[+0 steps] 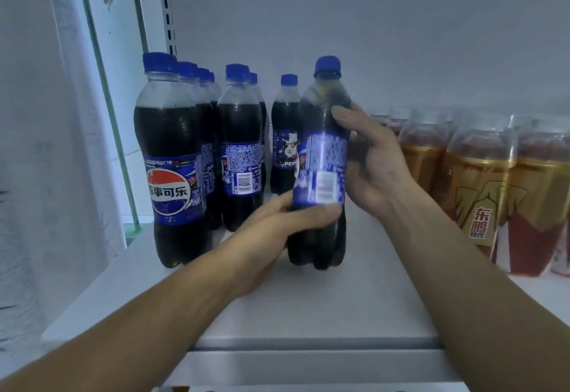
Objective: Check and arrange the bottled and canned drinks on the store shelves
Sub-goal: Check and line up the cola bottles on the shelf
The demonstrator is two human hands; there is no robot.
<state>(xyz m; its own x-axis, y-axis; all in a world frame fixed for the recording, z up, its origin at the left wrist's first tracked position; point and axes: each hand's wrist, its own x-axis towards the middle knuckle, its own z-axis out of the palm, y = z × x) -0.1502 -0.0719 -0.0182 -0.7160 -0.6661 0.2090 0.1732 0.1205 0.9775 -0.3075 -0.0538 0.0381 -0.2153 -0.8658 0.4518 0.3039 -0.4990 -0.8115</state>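
1. A white metal shelf (308,314) spans the view.
2. Rows of dark cola bottles (172,157) with blue caps and labels stand at left; gold-and-red plastic drink bottles (481,194) stand at right.
3. One blue-capped cola bottle (320,157) is upright between the groups, barcode facing the viewer.
4. The left hand (271,231) wraps its lower part, thumb across the label's bottom edge.
5. The right hand (376,163) curls round its upper part, thumb on the shoulder.
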